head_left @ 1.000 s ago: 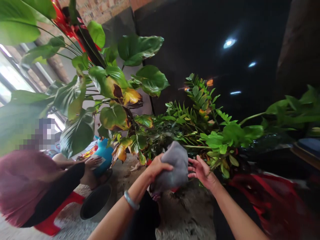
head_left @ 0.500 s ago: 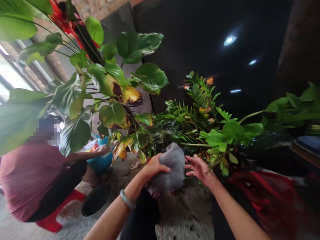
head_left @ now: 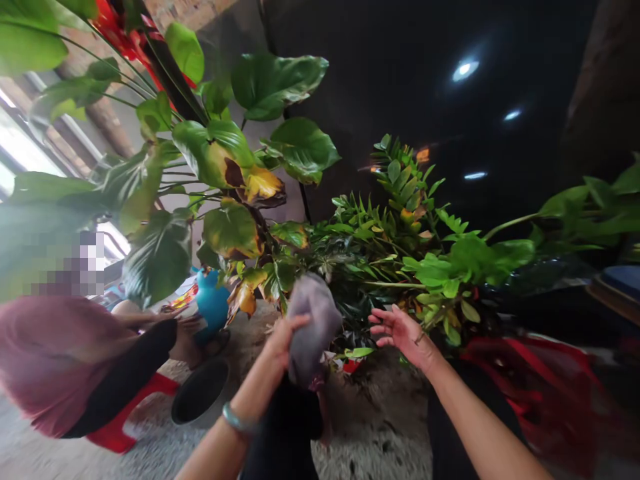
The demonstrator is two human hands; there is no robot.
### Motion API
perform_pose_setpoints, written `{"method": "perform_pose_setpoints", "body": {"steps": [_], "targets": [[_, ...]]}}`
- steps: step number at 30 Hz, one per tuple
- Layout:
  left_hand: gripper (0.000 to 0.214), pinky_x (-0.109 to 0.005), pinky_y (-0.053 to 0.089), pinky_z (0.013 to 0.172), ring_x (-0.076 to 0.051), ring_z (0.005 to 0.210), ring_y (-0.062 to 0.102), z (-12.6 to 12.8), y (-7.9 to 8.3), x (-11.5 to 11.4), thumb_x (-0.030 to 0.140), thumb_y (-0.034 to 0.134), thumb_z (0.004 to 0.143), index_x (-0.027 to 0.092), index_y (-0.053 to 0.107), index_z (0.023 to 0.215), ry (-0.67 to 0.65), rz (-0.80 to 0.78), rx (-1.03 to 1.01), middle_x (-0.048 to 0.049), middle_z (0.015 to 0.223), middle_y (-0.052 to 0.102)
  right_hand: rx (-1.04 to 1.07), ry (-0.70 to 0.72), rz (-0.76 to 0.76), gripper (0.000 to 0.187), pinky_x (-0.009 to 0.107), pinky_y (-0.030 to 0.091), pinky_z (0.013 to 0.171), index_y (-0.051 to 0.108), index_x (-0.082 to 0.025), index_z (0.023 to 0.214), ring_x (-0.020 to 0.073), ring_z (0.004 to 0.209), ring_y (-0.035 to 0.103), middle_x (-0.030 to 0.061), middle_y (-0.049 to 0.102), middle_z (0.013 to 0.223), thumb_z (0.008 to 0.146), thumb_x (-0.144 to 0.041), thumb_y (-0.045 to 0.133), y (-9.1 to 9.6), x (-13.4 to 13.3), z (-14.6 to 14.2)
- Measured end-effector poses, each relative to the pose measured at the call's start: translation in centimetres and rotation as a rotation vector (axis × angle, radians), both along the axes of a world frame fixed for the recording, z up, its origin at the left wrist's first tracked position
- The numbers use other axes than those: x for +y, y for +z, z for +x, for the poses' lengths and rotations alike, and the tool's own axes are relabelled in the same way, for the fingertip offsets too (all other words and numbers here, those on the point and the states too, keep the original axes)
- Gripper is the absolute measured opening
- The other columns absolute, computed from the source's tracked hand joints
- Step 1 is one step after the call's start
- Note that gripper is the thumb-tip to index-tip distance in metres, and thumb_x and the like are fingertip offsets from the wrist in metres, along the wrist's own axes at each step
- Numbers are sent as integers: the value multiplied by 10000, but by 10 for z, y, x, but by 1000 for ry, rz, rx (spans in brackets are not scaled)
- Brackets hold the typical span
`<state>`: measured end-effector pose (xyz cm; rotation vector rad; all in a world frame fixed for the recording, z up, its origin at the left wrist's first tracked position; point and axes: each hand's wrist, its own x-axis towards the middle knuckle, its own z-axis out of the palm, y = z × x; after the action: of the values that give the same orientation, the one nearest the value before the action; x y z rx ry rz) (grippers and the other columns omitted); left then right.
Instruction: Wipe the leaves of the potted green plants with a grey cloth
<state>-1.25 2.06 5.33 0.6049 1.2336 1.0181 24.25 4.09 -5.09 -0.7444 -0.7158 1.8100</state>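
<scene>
My left hand (head_left: 281, 341) grips a bunched grey cloth (head_left: 311, 327), which hangs in folds above my knee and is slightly blurred. To the right, my right hand (head_left: 397, 333) is held up with its fingers apart and nothing in it, near the lower leaves of a green plant (head_left: 450, 267). A gap separates the right hand from the cloth. Past both hands, dark green foliage (head_left: 357, 267) spreads low over the ground. Part of a red and white scrap (head_left: 351, 366) shows on the ground beyond the cloth.
A tall plant (head_left: 235, 227) with yellowing, browned leaves leans in from the left. Another person (head_left: 60, 360) sits there on a red stool (head_left: 117, 420), beside a blue container (head_left: 213, 303) and a black basin (head_left: 201, 393). A red bag (head_left: 545, 393) lies at right. Behind stands a dark, shiny panel (head_left: 400, 80).
My left hand has moved left with the cloth, away from my right hand, which stays raised and spread. The other person's arm has drawn back from the blue container.
</scene>
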Motion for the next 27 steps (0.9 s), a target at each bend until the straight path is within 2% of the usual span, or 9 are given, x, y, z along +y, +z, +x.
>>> {"method": "perform_pose_setpoints", "body": {"steps": [4, 7, 11, 14, 17, 19, 21, 25, 27], "targets": [[346, -281, 499, 481, -203, 502, 624, 9, -21, -40, 111, 744, 406, 141, 685, 745, -170, 20, -66, -31, 583, 693, -13, -17, -21, 327, 292, 546, 590, 733, -173, 909, 191, 760, 683, 116, 736, 948, 869, -432, 537, -1, 1, 0], [448, -271, 525, 516, -201, 548, 645, 2, 16, -32, 84, 751, 373, 128, 693, 815, -79, 238, -115, -33, 658, 722, -1, -3, -3, 366, 288, 550, 604, 728, -152, 942, 194, 773, 683, 129, 733, 958, 869, -452, 533, -4, 2, 3], [285, -260, 541, 540, -170, 520, 637, -3, 50, 7, 101, 699, 489, 154, 657, 766, 283, 359, -156, -5, 618, 701, -3, -12, 1, 363, 296, 549, 608, 722, -165, 993, 199, 806, 681, 122, 723, 1042, 866, -446, 531, -5, 3, 4], [224, -290, 528, 498, -186, 470, 618, 8, 24, 9, 128, 684, 562, 145, 650, 782, 278, 119, -64, -22, 562, 675, -4, -39, 13, 325, 315, 548, 613, 722, -202, 1001, 209, 831, 680, 104, 711, 1099, 852, -434, 549, -2, 0, 2], [349, -292, 508, 495, -190, 484, 614, 26, -17, -20, 104, 721, 494, 138, 672, 838, -17, 50, -16, -23, 582, 682, -16, -37, 20, 316, 329, 541, 622, 726, -220, 983, 218, 829, 677, 93, 723, 1059, 833, -446, 565, 1, -2, -1], [492, -272, 500, 519, -192, 557, 629, 36, -26, -38, 65, 728, 419, 151, 689, 902, -206, 106, -35, -8, 639, 697, -22, -25, 34, 369, 343, 538, 653, 721, -202, 991, 229, 848, 674, 102, 730, 1012, 830, -489, 555, 2, -3, -2], [555, -251, 491, 539, -190, 615, 631, 42, -10, -40, 60, 739, 378, 160, 693, 922, -252, 225, -27, 4, 680, 700, -28, -18, 37, 434, 345, 534, 660, 713, -178, 998, 237, 861, 670, 115, 728, 997, 830, -536, 533, 1, -2, -1], [551, -271, 508, 590, -187, 642, 628, 45, 45, 3, 178, 783, 410, 167, 661, 947, 12, 553, 6, -5, 747, 704, -37, 3, 36, 465, 329, 539, 645, 694, -167, 1048, 234, 894, 665, 135, 691, 1123, 836, -540, 516, -3, 1, 3], [563, -281, 507, 626, -187, 677, 630, 46, 53, 24, 191, 782, 429, 172, 641, 974, 72, 614, 61, -1, 782, 701, -24, 14, 50, 460, 329, 546, 658, 685, -170, 1080, 231, 915, 665, 139, 672, 1170, 852, -526, 505, -3, 1, 4]]}}
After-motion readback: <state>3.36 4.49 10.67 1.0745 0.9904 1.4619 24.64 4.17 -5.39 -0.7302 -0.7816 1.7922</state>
